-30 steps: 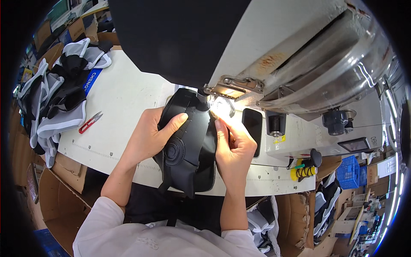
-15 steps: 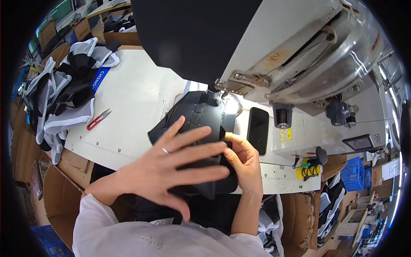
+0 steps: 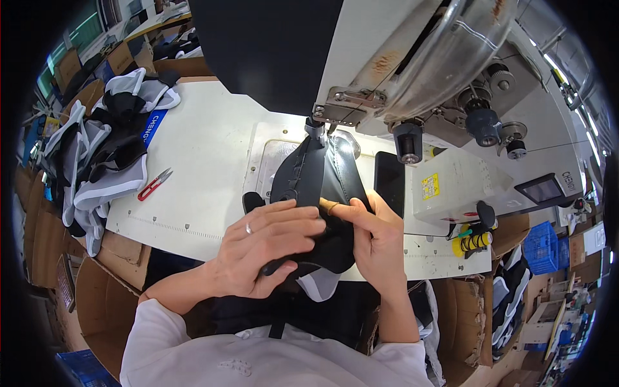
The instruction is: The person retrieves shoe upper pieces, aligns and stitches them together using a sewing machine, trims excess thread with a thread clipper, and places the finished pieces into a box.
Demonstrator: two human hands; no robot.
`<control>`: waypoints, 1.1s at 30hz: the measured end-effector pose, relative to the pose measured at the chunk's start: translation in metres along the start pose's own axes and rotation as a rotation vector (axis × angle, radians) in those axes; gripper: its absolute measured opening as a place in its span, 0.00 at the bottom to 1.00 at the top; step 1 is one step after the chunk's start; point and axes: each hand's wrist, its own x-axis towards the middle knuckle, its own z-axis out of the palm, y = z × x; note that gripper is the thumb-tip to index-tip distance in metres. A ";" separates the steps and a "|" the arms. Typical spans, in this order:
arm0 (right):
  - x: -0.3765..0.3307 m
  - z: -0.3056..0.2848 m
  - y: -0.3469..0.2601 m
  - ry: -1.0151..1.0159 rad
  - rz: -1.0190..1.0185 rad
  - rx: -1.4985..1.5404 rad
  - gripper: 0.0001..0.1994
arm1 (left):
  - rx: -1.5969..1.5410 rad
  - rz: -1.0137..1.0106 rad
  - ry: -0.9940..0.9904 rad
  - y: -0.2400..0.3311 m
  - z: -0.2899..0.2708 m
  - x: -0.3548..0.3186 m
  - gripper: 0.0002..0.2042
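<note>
Both hands [image 3: 271,248] [image 3: 374,242] w/ closed grip on black fabric piece [image 3: 319,180].

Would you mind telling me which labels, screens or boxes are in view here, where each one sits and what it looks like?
Yellow label: small rectangle on the white sewing machine body, right of the needle.
Control panel screen: dark rectangle in a grey frame, far right of the machine.
Blue tag: narrow strip on the grey and black fabric pile, upper left.
Cardboard boxes: brown, open, below the table's left edge.
Blue crate: slatted plastic, lower right.
</note>
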 end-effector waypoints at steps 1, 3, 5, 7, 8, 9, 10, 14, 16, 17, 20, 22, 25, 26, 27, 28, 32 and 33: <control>0.000 -0.001 0.000 0.004 0.002 0.000 0.13 | 0.000 0.013 -0.015 0.005 0.001 -0.001 0.16; 0.000 -0.001 -0.001 0.025 0.063 0.091 0.13 | 0.010 -0.306 0.144 0.013 0.007 -0.004 0.25; -0.001 0.001 -0.003 0.013 0.118 0.174 0.13 | -0.116 -0.375 0.140 0.015 0.011 -0.008 0.29; -0.002 0.004 -0.004 0.013 0.178 0.249 0.12 | -0.235 -0.516 0.112 0.015 0.014 -0.013 0.33; -0.002 0.006 -0.005 -0.004 0.194 0.256 0.11 | -0.253 -0.519 0.121 0.014 0.013 -0.015 0.33; -0.002 0.007 -0.006 -0.020 0.211 0.264 0.10 | -0.244 -0.531 0.095 0.013 0.009 -0.017 0.32; -0.003 0.009 -0.007 -0.024 0.214 0.265 0.10 | -0.226 -0.560 0.060 0.013 0.005 -0.019 0.32; -0.003 0.010 -0.010 -0.037 0.196 0.320 0.09 | -0.048 -0.533 -0.037 0.020 -0.019 -0.024 0.29; -0.002 0.007 -0.010 -0.047 0.171 0.313 0.10 | -0.016 -0.535 -0.034 0.021 -0.019 -0.024 0.29; -0.001 0.005 -0.011 -0.083 0.195 0.329 0.10 | -0.064 -0.623 0.007 0.021 -0.016 -0.024 0.29; 0.002 0.000 -0.011 -0.164 0.212 0.368 0.12 | -0.103 -0.714 0.051 0.016 -0.004 -0.027 0.28; 0.004 -0.003 -0.010 -0.215 0.211 0.378 0.14 | -0.107 -0.718 0.060 0.013 0.002 -0.033 0.27; 0.006 -0.006 -0.010 -0.314 0.209 0.455 0.16 | 0.073 -0.366 0.351 0.007 -0.001 -0.046 0.21; 0.007 -0.006 -0.011 -0.312 0.220 0.462 0.16 | 0.141 -0.326 0.412 0.006 -0.001 -0.051 0.21; 0.007 -0.006 -0.010 -0.342 0.246 0.464 0.16 | 0.088 -0.363 0.449 0.005 -0.001 -0.056 0.22; 0.007 -0.006 -0.010 -0.364 0.241 0.473 0.16 | 0.014 -0.484 0.481 0.004 0.001 -0.061 0.24; 0.002 -0.002 -0.010 -0.297 0.168 0.428 0.15 | -0.067 -0.663 0.159 -0.006 0.026 -0.068 0.32; 0.000 -0.001 -0.010 -0.280 0.235 0.497 0.16 | -0.301 -0.776 0.240 -0.005 0.033 -0.069 0.34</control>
